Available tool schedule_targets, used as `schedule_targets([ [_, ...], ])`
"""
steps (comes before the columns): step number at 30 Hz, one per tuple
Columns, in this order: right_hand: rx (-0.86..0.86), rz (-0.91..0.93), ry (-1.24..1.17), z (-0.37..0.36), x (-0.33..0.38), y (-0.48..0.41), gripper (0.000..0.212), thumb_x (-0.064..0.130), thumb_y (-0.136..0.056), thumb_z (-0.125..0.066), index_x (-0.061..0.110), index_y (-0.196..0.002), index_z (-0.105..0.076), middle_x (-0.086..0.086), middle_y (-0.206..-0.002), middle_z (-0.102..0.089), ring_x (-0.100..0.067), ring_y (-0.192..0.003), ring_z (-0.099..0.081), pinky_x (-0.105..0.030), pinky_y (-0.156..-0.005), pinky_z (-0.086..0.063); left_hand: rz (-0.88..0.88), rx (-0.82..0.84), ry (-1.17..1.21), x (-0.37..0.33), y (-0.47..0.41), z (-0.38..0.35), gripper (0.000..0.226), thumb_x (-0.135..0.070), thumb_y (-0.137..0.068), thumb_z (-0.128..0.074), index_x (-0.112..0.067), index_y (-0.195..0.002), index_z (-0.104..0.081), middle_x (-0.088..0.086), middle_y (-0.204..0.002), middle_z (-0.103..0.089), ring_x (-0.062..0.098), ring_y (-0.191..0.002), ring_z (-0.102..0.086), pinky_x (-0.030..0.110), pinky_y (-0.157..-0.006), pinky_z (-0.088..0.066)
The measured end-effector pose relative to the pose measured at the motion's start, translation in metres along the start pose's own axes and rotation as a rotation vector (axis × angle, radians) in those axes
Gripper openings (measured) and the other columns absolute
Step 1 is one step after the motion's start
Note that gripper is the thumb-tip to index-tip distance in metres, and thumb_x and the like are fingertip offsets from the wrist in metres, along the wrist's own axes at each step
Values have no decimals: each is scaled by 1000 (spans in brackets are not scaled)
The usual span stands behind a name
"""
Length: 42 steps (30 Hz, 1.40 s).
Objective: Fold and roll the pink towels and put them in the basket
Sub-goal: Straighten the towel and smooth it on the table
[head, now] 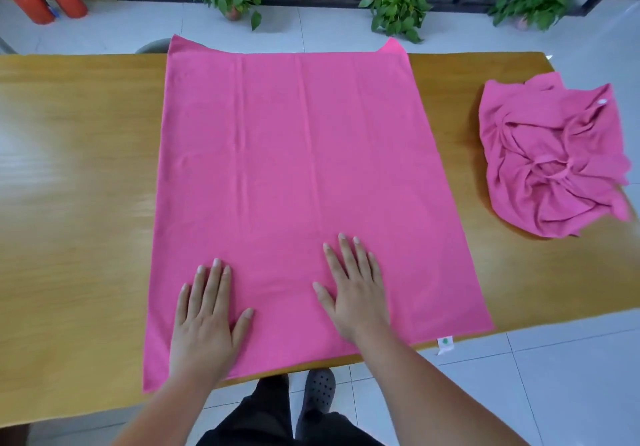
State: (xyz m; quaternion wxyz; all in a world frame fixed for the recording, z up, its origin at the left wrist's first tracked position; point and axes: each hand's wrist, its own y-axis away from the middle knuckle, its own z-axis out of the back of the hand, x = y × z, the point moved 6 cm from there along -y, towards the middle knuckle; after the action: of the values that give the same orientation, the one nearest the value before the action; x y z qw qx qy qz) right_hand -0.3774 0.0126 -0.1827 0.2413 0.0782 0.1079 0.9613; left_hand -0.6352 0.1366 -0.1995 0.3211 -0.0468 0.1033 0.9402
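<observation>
Pink towel [294,168] spread flat on the wooden bench [76,168], both grips resting on its near end.
Left grip [207,321] is released, fingers straight, palm down on the towel's near-left part. Right grip [356,296] is likewise released, palm down just right of the towel's middle, near its front edge. A crumpled pink towel [550,161] sits on the bench, well apart from the spread towel's right side.

Matt pink cloth towel [294,168]; glossy smooth wood table [79,168]
</observation>
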Motion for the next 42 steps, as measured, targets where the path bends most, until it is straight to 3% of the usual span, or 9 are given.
schedule_targets([
  [6,-100,-351,-17,4,-152,39,80,72,-105,-20,30,-170,0,3,-178,9,-22,-164,11,-53,-131,-13,41,-11,-35,21,10,3,88,-66,-103,-26,-12,-170,-7,4,-179,0,25,-165,4,55,-132,-11],
  [11,-30,-329,15,-2,-192,47,82,73,-105,-13,27,-170,3,-1,-178,11,-24,-164,11,-52,-132,-11,54,12,-46,24,7,-4,90,-70,-104,-20,-11,-170,-6,4,-178,4,24,-164,9,55,-132,-8],
  [16,-23,-452,33,7,-154,42,81,69,-105,-10,21,-170,-2,-12,-177,12,-39,-162,9,-57,-131,-12,80,25,-38,-10,16,-1,91,-72,-104,-15,-9,-169,-1,8,-178,10,30,-163,17,57,-132,-6],
  [21,42,-84,30,1,-51,39,79,74,-103,-15,33,-168,7,-9,-175,23,-37,-161,17,-60,-130,-8,118,94,-1,-51,42,-17,83,-70,-106,-14,-19,-171,-3,2,-178,11,32,-162,18,60,-131,-5],
  [27,172,-144,19,-6,-40,59,84,77,-101,-16,37,-164,21,-5,-172,30,-37,-161,18,-69,-126,-13,206,155,-4,-26,70,-13,80,-79,-101,-14,-41,-168,8,-5,-176,20,33,-161,22,63,-129,1],
  [31,193,-77,24,2,-29,64,81,68,-105,-29,37,-166,15,-4,-173,27,-40,-161,14,-71,-124,-20,295,199,-11,-3,86,-2,88,-85,-95,-13,-41,-166,14,4,-175,22,41,-161,16,62,-130,-6],
  [34,204,-3,34,-5,-22,79,75,67,-106,-23,41,-165,16,-1,-173,30,-37,-161,16,-71,-125,-14,238,261,-65,6,94,5,91,-86,-94,-12,-39,-165,21,6,-174,26,44,-161,13,60,-130,-11],
  [38,209,-18,40,-7,-21,91,76,67,-106,-24,40,-165,16,-2,-173,28,-38,-162,14,-71,-125,-15,159,305,-110,12,104,18,86,-81,-97,-16,-41,-166,16,3,-176,17,41,-162,4,56,-129,-22],
  [42,227,-44,16,1,-14,85,74,63,-106,-36,37,-167,-3,-3,-177,11,-40,-162,2,-67,-122,-24,113,308,-170,14,101,32,78,-72,-103,-25,-36,-168,-1,4,-176,-6,39,-156,-20,53,-127,-26],
])
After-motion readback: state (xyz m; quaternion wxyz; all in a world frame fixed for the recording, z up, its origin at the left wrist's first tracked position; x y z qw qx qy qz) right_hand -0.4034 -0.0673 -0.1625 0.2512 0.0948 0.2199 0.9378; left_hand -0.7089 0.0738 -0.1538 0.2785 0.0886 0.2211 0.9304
